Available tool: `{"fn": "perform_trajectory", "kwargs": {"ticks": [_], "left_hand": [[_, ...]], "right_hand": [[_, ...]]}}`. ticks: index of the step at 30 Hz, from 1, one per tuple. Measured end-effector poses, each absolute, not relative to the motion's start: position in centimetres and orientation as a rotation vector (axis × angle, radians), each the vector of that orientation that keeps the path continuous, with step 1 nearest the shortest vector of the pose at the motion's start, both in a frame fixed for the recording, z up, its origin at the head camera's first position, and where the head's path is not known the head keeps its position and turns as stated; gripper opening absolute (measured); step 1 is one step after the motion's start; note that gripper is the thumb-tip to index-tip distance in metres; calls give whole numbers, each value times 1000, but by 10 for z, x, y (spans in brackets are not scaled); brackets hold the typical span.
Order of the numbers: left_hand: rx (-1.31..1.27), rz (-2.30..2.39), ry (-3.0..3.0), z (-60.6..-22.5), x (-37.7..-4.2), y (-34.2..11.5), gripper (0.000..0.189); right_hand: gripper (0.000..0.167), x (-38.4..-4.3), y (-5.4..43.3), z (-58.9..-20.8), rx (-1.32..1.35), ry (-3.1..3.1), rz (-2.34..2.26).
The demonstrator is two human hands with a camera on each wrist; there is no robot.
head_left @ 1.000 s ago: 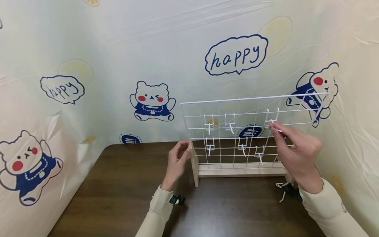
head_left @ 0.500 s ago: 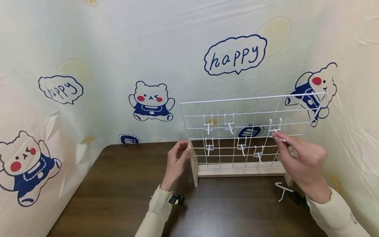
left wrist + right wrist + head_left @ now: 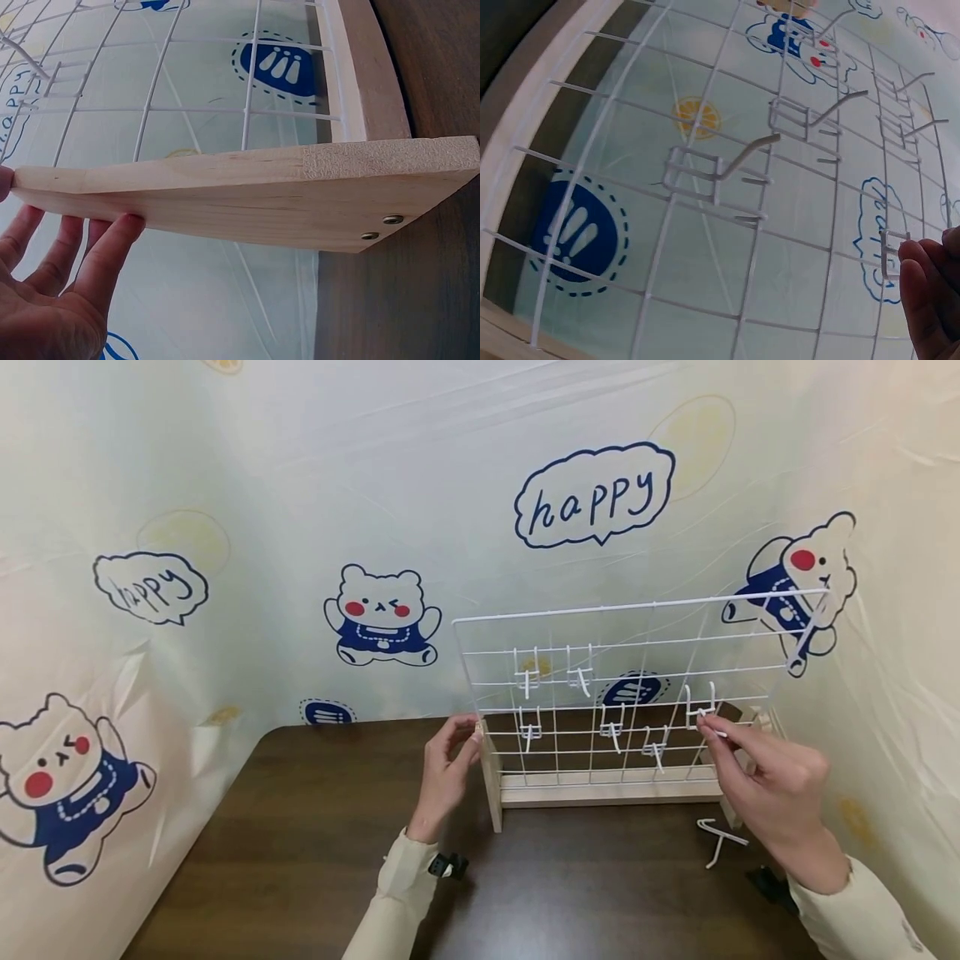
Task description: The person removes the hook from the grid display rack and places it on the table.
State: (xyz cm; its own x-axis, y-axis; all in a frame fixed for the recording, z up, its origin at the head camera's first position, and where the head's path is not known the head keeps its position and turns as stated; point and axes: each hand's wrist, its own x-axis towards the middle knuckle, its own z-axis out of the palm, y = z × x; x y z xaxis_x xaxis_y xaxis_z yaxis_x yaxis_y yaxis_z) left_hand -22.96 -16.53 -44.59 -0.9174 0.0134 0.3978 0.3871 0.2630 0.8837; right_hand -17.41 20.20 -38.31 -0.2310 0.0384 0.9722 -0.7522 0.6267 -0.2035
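Pinching a white wire hook (image 3: 699,713) in right hand (image 3: 776,789), gripping wooden upright (image 3: 491,777) with left hand (image 3: 448,772); looks mid-hanging, probably needs lining up with white wire grid (image 3: 556,707) next.

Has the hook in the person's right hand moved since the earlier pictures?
Yes. In the head view the hook, pinched in the right hand, has moved down and slightly rightward against the rack, now sitting farther below its top bar.

The right grip (image 3: 776,789) pinches a white hook (image 3: 701,714) near the wire grid (image 3: 557,710); the left grip (image 3: 447,768) holds the wooden side (image 3: 491,781).
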Motion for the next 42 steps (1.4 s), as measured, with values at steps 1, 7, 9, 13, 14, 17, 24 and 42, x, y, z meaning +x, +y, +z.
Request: {"fn": "perform_trajectory", "kwargs": {"ticks": [1,7,9,13,14,17,24,42], "left_hand": [[-366,-1701,-2226,-446,-230,-165,21],[-346,-1714,-2222,-445,-228,-164,22],[-346,-1711,-2223,-445,-228,-164,22],[-351,-1700,-2229,-444,-228,-164,22],[-350,-1698,-2232,-444,-229,-164,22],[-344,-1694,-2237,-444,-229,-165,22],[-334,-1699,-2244,-444,-228,-164,22],[-320,-1691,-2235,-446,-229,-163,22]], "right_hand": [[53,-173,204,-385,596,-1667,816],[55,-169,213,-402,582,-1744,790],[57,-167,217,-408,573,-1765,783],[59,-164,225,-420,552,-1816,764],[59,-163,227,-423,546,-1828,755],[56,-162,231,-433,526,-1832,730],[54,-158,236,-455,510,-1874,715],[61,-160,236,-479,539,-2031,664]]}}
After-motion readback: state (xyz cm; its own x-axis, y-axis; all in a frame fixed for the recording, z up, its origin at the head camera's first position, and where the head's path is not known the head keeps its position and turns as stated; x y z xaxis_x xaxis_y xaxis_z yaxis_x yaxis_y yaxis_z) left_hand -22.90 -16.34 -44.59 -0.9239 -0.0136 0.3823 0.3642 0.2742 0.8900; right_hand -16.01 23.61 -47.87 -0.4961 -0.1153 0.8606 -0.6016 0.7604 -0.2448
